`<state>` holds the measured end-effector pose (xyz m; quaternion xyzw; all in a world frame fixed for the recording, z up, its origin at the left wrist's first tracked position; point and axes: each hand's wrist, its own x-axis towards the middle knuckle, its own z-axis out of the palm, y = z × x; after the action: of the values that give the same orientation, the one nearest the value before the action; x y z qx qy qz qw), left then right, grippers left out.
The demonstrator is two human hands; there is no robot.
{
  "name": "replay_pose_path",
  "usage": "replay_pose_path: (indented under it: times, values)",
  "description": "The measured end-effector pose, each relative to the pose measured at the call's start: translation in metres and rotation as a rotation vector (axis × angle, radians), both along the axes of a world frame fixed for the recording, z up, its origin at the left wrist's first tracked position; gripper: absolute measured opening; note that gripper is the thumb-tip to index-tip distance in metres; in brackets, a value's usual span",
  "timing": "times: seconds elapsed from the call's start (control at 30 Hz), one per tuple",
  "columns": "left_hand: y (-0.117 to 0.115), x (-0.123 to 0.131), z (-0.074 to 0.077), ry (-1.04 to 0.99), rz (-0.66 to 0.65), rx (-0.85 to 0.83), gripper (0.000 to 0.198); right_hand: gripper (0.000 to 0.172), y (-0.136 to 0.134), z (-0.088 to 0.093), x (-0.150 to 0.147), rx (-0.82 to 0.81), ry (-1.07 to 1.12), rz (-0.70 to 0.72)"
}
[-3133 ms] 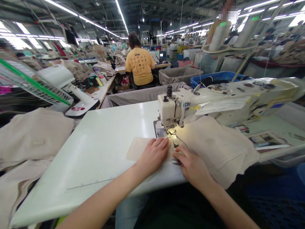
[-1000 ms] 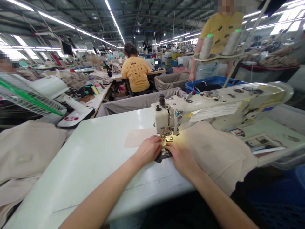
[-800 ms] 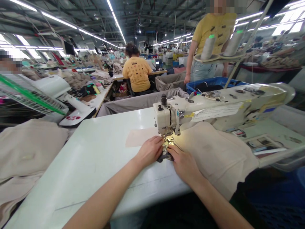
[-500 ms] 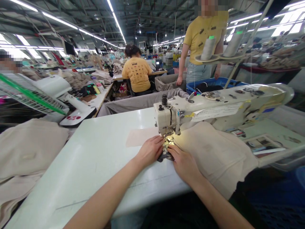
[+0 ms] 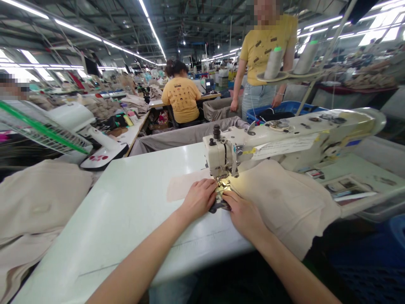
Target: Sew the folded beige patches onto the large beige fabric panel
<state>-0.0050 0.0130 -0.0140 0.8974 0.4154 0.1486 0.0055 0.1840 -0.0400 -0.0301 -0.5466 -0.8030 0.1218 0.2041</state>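
The sewing machine [image 5: 218, 153] stands in front of me, its lamp lighting the needle area. Left of the needle lies a pale beige fabric strip [image 5: 179, 188]. My left hand [image 5: 200, 195] presses its fingers together on the fabric beside the presser foot [image 5: 224, 184]. Just right of the foot, my right hand [image 5: 243, 211] pinches the edge of a larger beige fabric piece [image 5: 284, 198], which spreads right under the machine arm and droops over the table's front edge. The fingertips and the stitching point are partly hidden.
Beige fabric pieces [image 5: 44, 198] are heaped at the left of the pale green table [image 5: 133, 202]. A white fan [image 5: 71, 118] stands beyond them. Thread cones [image 5: 274, 63] sit on a stand at right. Two co-workers in yellow shirts are beyond the grey cloth bin [image 5: 177, 137].
The beige strip on the left has turned slightly, its outer end coming nearer to me. My hands keep about the same place at the foot. The view has shifted a little.
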Motion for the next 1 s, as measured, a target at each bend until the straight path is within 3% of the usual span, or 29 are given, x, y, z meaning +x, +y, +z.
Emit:
replay_pose_path:
  times: [0.13,0.33,0.6,0.77,1.0]
  values:
    - [-0.026,0.011,0.01,0.101,0.012,-0.046,0.017,0.045,-0.004,0.001,0.006,0.011,0.088,-0.018]
    - [-0.052,0.018,0.002,0.076,-0.035,-0.054,0.023,0.04,-0.019,0.003,0.016,-0.006,0.101,0.011]
    - [-0.056,0.014,0.007,0.069,-0.075,-0.05,0.025,0.045,-0.029,-0.007,0.021,0.046,0.045,0.096]
    - [-0.06,0.013,0.002,0.036,-0.089,-0.013,0.028,0.05,-0.031,-0.014,0.023,0.09,0.011,0.119]
    - [-0.036,0.007,0.003,0.037,-0.089,-0.012,0.024,0.042,-0.012,0.001,0.017,-0.04,-0.054,0.107]
